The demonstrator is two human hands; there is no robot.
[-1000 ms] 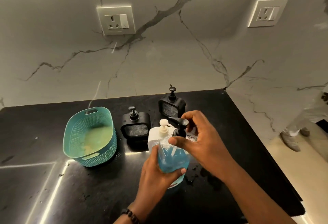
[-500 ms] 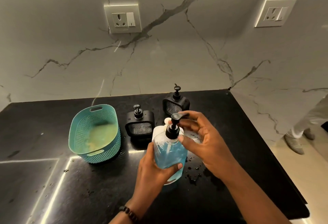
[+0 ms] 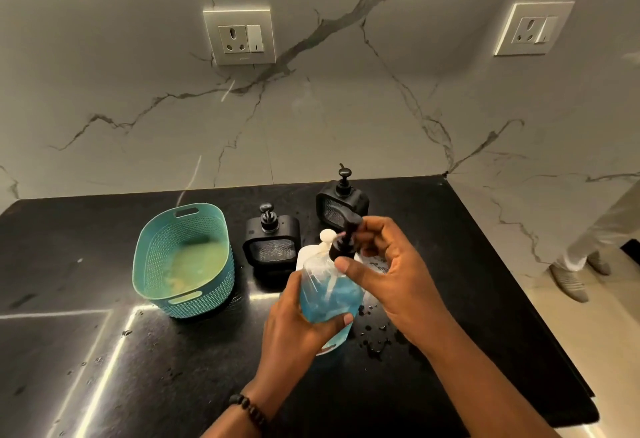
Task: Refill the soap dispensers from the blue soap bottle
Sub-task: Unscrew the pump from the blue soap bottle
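Note:
A clear bottle of blue soap [image 3: 329, 293] stands tilted over the black counter [image 3: 104, 368], with my left hand [image 3: 298, 323] wrapped around its body. My right hand [image 3: 388, 271] grips the bottle's black pump cap [image 3: 344, 241] between thumb and fingers. Right behind the bottle stands a white dispenser [image 3: 323, 243], mostly hidden. Two black square dispensers with pump tops stand further back: one in the middle [image 3: 272, 240], one to the right [image 3: 341, 202].
A teal plastic basket [image 3: 183, 261] with a yellow-green cloth inside sits to the left. Water drops lie on the counter by my right wrist. The counter's right edge drops to the floor, where another person's feet [image 3: 575, 278] stand. Two wall sockets sit on the marble backsplash.
The view has shifted slightly. My right hand has turned on the black pump cap while my left hand keeps the bottle in place.

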